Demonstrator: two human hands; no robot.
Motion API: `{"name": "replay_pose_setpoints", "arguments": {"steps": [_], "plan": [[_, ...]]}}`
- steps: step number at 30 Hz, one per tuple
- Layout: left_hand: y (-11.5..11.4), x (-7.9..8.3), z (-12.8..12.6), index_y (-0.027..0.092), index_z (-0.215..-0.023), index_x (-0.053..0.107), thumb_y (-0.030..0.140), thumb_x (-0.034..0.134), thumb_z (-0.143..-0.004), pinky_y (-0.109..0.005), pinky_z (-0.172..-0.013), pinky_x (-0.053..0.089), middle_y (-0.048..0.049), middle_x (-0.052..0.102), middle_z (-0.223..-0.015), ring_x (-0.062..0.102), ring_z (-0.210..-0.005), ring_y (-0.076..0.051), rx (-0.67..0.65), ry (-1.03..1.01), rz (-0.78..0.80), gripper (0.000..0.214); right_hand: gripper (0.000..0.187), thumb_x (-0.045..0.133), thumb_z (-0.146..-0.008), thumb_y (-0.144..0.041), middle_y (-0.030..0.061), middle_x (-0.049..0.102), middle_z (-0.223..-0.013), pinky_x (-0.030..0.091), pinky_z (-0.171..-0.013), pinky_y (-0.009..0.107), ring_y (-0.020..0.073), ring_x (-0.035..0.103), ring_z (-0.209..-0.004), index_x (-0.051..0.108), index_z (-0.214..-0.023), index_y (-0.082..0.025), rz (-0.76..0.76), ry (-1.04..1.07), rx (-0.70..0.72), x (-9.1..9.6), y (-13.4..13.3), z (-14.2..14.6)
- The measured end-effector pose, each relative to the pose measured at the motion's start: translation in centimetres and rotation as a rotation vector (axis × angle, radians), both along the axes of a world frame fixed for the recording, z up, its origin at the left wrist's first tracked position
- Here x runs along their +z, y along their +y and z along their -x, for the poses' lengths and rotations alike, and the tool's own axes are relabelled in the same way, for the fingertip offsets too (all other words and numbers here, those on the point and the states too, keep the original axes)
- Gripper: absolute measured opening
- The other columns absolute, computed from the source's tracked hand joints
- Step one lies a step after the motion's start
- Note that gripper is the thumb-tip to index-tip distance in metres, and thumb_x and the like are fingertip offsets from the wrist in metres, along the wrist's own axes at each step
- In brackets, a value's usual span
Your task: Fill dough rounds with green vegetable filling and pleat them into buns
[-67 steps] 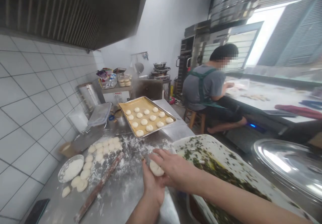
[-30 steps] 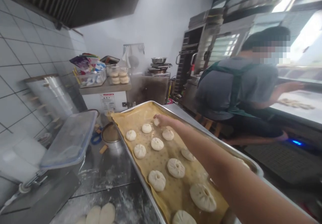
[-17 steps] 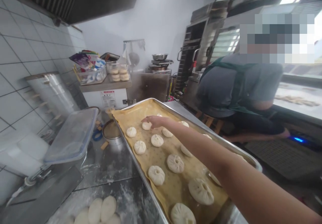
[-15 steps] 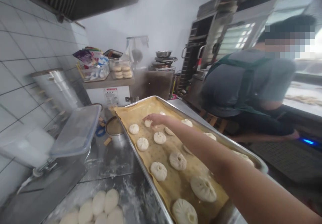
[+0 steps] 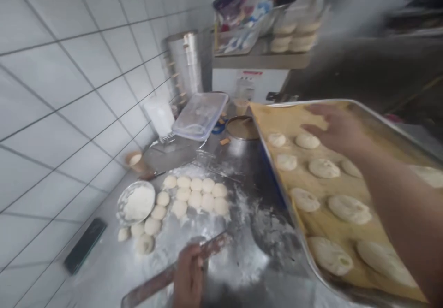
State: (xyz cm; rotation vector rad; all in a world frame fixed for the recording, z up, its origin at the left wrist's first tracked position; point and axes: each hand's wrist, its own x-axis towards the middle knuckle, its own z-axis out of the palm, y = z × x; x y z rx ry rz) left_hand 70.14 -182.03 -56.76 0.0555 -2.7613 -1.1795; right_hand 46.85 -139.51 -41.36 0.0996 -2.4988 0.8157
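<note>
Over the baking tray [image 5: 294, 227], lined with brown paper, my right hand [image 5: 334, 126] reaches with its fingers apart and holds nothing. Just beside its fingertips sits a pleated bun [image 5: 307, 140]; several more such buns lie spaced on the paper, some hidden under my forearm. At the bottom middle, my left hand [image 5: 189, 269] is closed around a long brown wooden stick [image 5: 152, 285], low over the floured worktop; motion blurs it. Several round dough pieces [image 5: 195, 192] lie in rows beyond that hand.
A bowl of white flour [image 5: 138, 202] and a dark phone [image 5: 85, 245] are at the left, near the tiled wall. Further back stand a clear plastic lid [image 5: 200, 114], a round metal container [image 5: 243, 128] and a shelf [image 5: 259, 61] with packets and boxed buns.
The view has swung left and down, bringing the dough pieces, flour bowl and my left hand with the stick into sight. My right hand has lifted off a bun, and its fingers have spread.
</note>
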Motion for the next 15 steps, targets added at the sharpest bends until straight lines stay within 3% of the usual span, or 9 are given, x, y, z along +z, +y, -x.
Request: {"name": "replay_pose_setpoints", "arguments": {"steps": [3,4,5,7,9,10,13,15], "plan": [[-5.9,2.1,-0.8,0.025,-0.098,0.053,0.034,0.037,-0.080,-0.041,-0.084,0.036,-0.0072,0.054,-0.101,0.047,-0.096,-0.024,0.087,0.016,0.336,0.026,0.046,0.036,-0.080,-0.038,0.0147,0.049,-0.112,0.033,-0.076,0.033,0.0202,0.047,-0.100,0.045,-0.118,-0.014,0.239,0.180,-0.016,3.2,-7.6,-8.0],[-7.5,2.4,-1.1,0.024,-0.094,0.055,0.034,0.037,-0.080,-0.040,-0.082,0.037,-0.0075,0.055,-0.098,0.048,-0.093,-0.024,0.104,-0.002,0.430,0.024,0.037,0.036,-0.082,-0.036,0.0114,0.053,-0.107,0.033,-0.078,0.034,0.0189,0.049,-0.098,0.051,-0.111,-0.018,0.266,0.178,-0.019,3.2,-10.6,-10.8],[-8.6,2.5,-1.4,0.023,-0.088,0.056,0.034,0.037,-0.080,-0.039,-0.079,0.037,-0.0074,0.056,-0.092,0.049,-0.088,-0.024,0.105,-0.021,0.502,0.023,0.030,0.037,-0.084,-0.034,0.0086,0.056,-0.103,0.034,-0.080,0.033,0.0178,0.050,-0.097,0.055,-0.104,-0.021,0.290,0.125,0.079,2.6,-13.8,-13.6],[-9.6,2.4,-2.3,0.023,-0.080,0.057,0.033,0.035,-0.081,-0.037,-0.074,0.038,-0.0068,0.056,-0.083,0.050,-0.082,-0.023,0.072,-0.053,0.575,0.024,0.023,0.041,-0.083,-0.031,0.0043,0.059,-0.097,0.041,-0.078,0.031,0.0163,0.053,-0.089,0.056,-0.099,-0.026,0.306,-0.026,0.315,-0.6,-20.2,-18.4],[-9.0,2.1,-3.4,0.023,-0.078,0.057,0.033,0.033,-0.082,-0.036,-0.073,0.038,-0.0064,0.056,-0.079,0.050,-0.080,-0.022,0.016,-0.065,0.568,0.026,0.022,0.039,-0.083,-0.027,0.0029,0.058,-0.099,0.042,-0.082,0.031,0.0165,0.051,-0.095,0.056,-0.098,-0.026,0.233,-0.140,0.538,-5.5,-25.7,-22.3],[-8.3,2.1,-4.1,0.022,-0.078,0.057,0.033,0.034,-0.082,-0.036,-0.073,0.037,-0.0065,0.056,-0.079,0.050,-0.080,-0.022,-0.017,-0.069,0.534,0.026,0.024,0.040,-0.083,-0.025,0.0036,0.056,-0.105,0.041,-0.085,0.033,0.0174,0.049,-0.099,0.056,-0.100,-0.025,0.179,-0.188,0.580,-8.1,-27.8,-24.1],[-6.1,2.4,-6.1,0.021,-0.075,0.059,0.034,0.035,-0.081,-0.036,-0.076,0.037,-0.0065,0.056,-0.078,0.049,-0.081,-0.023,-0.106,-0.081,0.364,0.027,0.032,0.043,-0.080,-0.024,0.0063,0.050,-0.115,0.031,-0.094,0.045,0.0223,0.042,-0.108,0.050,-0.111,-0.023,0.015,-0.224,0.516,-14.7,-31.3,-29.2],[-5.1,3.1,-6.5,0.021,-0.077,0.059,0.032,0.034,-0.082,-0.035,-0.078,0.037,-0.0059,0.057,-0.081,0.050,-0.084,-0.021,-0.123,-0.074,0.277,0.028,0.034,0.043,-0.080,-0.025,0.0063,0.052,-0.112,0.028,-0.094,0.047,0.0229,0.044,-0.106,0.047,-0.114,-0.025,-0.040,-0.207,0.421,-17.1,-31.8,-32.5]]}}
